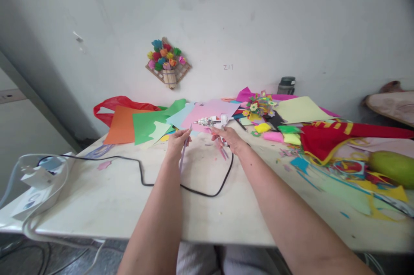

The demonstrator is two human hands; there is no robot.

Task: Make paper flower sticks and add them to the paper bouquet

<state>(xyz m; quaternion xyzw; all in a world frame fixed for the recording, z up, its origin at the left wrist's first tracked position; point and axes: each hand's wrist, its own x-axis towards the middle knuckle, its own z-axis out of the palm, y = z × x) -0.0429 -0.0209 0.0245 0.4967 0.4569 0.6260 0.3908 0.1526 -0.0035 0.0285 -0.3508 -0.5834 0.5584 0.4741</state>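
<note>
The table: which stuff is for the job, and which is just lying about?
For the job:
purple strip, in the left hand
likely glue gun, in the right hand
probably the black cord

Seemingly just lying about:
orange sheet
red plastic bag
craft flowers

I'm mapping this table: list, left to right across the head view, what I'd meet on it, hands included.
White power strip, orange sheet, left hand, right hand, yellow packet, pale yellow sheet, rounded green object.
</note>
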